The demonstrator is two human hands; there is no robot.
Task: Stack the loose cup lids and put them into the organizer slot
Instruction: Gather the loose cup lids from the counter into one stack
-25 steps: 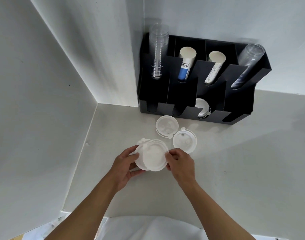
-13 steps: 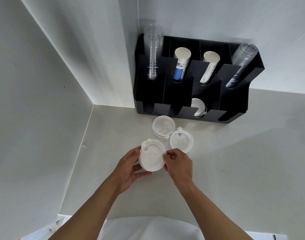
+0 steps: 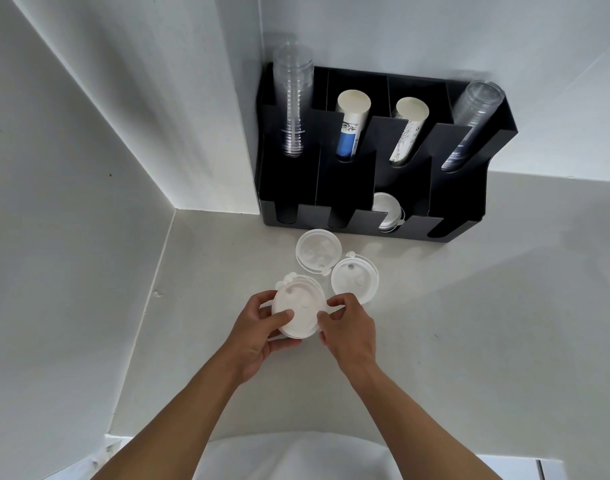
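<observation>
A small stack of white cup lids (image 3: 298, 308) sits between my two hands just above the counter. My left hand (image 3: 262, 336) grips its left side, thumb on top and fingers beneath. My right hand (image 3: 348, 329) pinches its right rim. Two loose white lids lie on the counter beyond: one (image 3: 318, 250) nearer the organizer, the other (image 3: 354, 278) to its right. The black organizer (image 3: 469, 216) stands against the wall; its third lower slot holds several lids (image 3: 386, 213).
The organizer's upper slots hold clear cup stacks (image 3: 293, 98) at left and far right (image 3: 469, 123), and two paper cup stacks (image 3: 350, 126) between. White walls close the corner at left and behind. The grey counter (image 3: 487, 323) stretches right.
The lid stack has tilted so its top faces me more, and both hands have tightened around it. The camera has shifted slightly; the two loose lids have not moved.
</observation>
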